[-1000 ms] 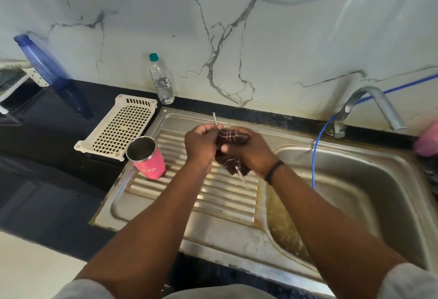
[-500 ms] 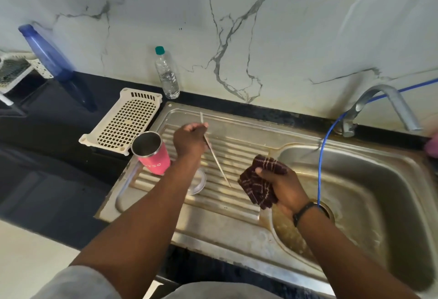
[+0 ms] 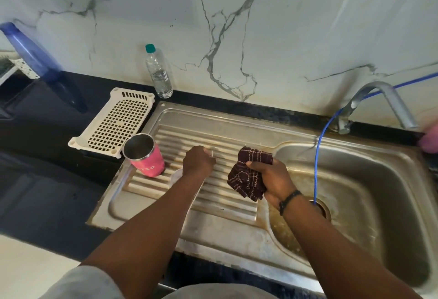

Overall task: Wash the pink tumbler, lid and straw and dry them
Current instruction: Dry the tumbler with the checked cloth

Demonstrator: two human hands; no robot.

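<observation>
The left hand [image 3: 198,160] pinches a thin straw [image 3: 212,153] over the ribbed steel drainboard [image 3: 225,201]. The right hand [image 3: 272,177] grips a crumpled checked cloth [image 3: 246,180]. The pink tumbler [image 3: 145,155] stands open, its steel inside empty.

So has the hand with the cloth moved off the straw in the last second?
Yes. The right hand carried the cloth rightward toward the sink basin, away from the pink tumbler.

A single head-worn wide-angle camera looks forward and steeply down, at close range, over both forearms onto the ribbed stainless-steel sink drainboard [image 3: 213,130] and white veined marble wall [image 3: 284,37].
</observation>
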